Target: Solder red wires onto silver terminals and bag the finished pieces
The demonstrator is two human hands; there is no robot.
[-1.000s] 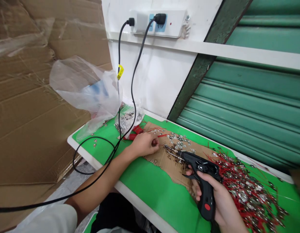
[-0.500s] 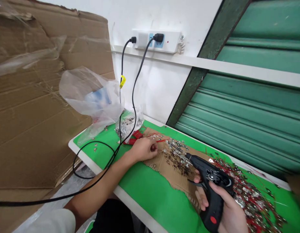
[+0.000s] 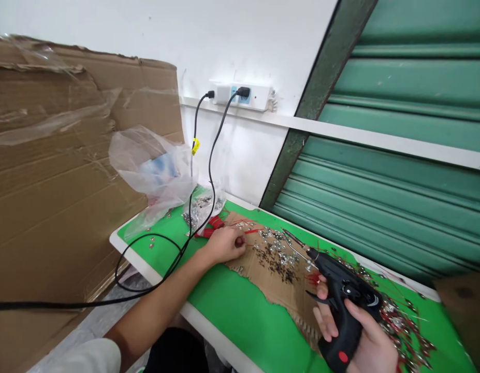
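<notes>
"Black plastic, pistol-shaped soldering gun [image 3: 344,321], lower right of the frame: how is it held?"

"By the right hand [image 3: 374,342]. That grip is wrapped around the handle, fingers near the trigger; the slim metal nose [image 3: 296,242] points toward the upper left, its tip seemingly clear of the torn brown cardboard sheet [image 3: 280,296]."

"How would it handle?"

"Stiff and fairly light, I'd judge, steady in one palm. Take it by the handle alone; the nose may be hot."

"And the left hand [image 3: 226,244]?"

"Near the centre of the frame, thumb and fingers drawn together by the cardboard's left end. Something thin seems to poke from that grip, too small to name."

"What's piled at lower right?"

"Small shiny silver metal pieces with thin red wires [image 3: 403,326], on the green-topped, white-edged table [image 3: 232,300]. Those wires look light and bendy, likely to tangle; I'd lift each by its metal."
</notes>
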